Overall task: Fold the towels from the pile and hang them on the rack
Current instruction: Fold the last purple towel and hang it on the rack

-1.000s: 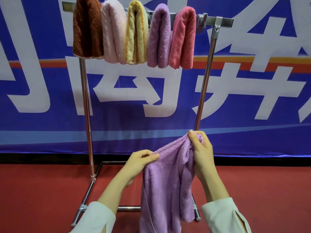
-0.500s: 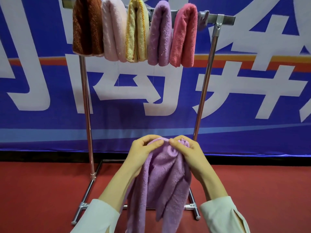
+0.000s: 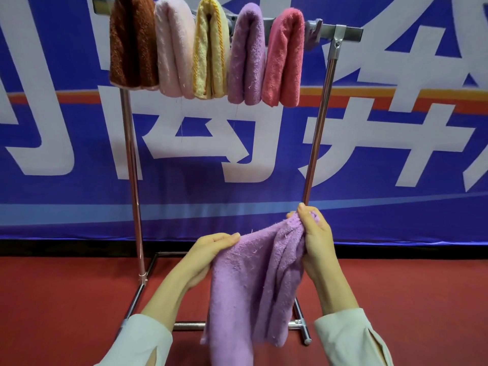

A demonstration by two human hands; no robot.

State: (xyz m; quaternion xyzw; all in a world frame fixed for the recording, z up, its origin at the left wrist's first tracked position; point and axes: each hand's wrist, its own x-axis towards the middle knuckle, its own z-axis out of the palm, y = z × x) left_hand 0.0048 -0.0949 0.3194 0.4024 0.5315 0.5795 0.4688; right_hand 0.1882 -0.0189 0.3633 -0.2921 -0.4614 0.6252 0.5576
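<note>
A lilac towel hangs loose in front of me, held by its top edge. My left hand pinches the left corner, lower down. My right hand grips the bunched right corner, higher up. Behind them stands the metal rack, its top bar carrying several folded towels: brown, pale pink, yellow, purple and coral. A short stretch of bar to the right of the coral towel is bare. The pile is out of view.
The rack's base tubes lie on the red floor just behind the hanging towel. A blue banner with white characters covers the wall behind the rack.
My hands were together at the towel's top half a second ago; they have drawn apart, the right hand rising to the right, and the top edge now stretches between them.
</note>
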